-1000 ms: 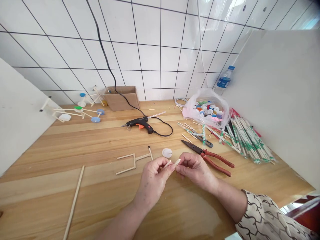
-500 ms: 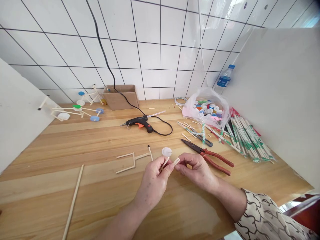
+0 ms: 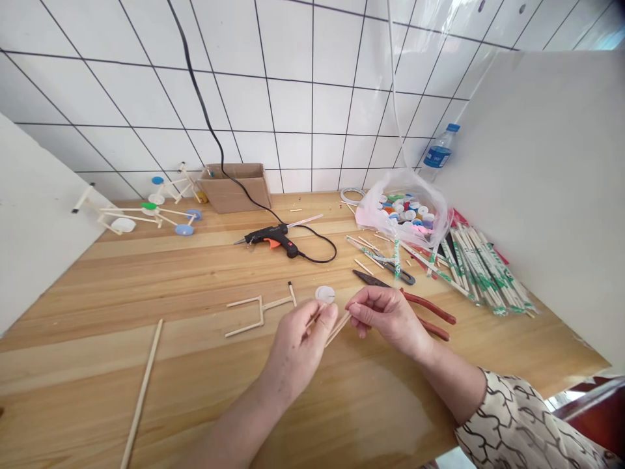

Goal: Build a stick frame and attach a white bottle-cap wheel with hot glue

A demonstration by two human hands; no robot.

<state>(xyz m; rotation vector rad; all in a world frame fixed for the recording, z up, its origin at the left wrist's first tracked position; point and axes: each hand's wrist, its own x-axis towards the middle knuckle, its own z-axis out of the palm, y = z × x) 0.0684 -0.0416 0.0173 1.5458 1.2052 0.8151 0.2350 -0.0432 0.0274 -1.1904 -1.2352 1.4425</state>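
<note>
Above the tabletop (image 3: 205,384), the right hand (image 3: 385,319) partly hides sticks (image 3: 338,330).

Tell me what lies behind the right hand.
Pliers: their dark nose and parts of both red handles show. The right hand covers the joint and some of the nearer handle, so those cannot be seen.

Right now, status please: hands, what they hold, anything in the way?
Left hand, right hand: both pinching thin wooden sticks, count unclear. Pliers close by, partly hidden by right hand. White disc just beyond both hands.
</note>
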